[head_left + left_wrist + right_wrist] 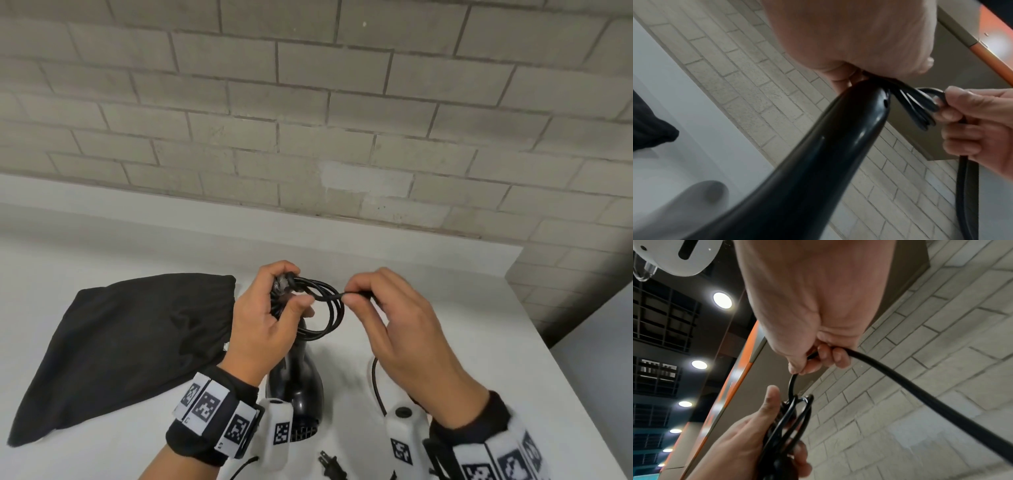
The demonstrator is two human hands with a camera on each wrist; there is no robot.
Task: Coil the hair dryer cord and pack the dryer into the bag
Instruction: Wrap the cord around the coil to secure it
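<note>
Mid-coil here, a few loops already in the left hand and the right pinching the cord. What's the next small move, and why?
Probably lay one more loop: carry the right hand with its pinched cord across to the left hand, which grips the loops at the hair dryer handle end. Slack still trails under the right hand, the plug lies loose on the table, and the bag lies flat.

Bare hands, black wristbands [212, 416] with white square-code tags, white wrist cameras [279, 432]
</note>
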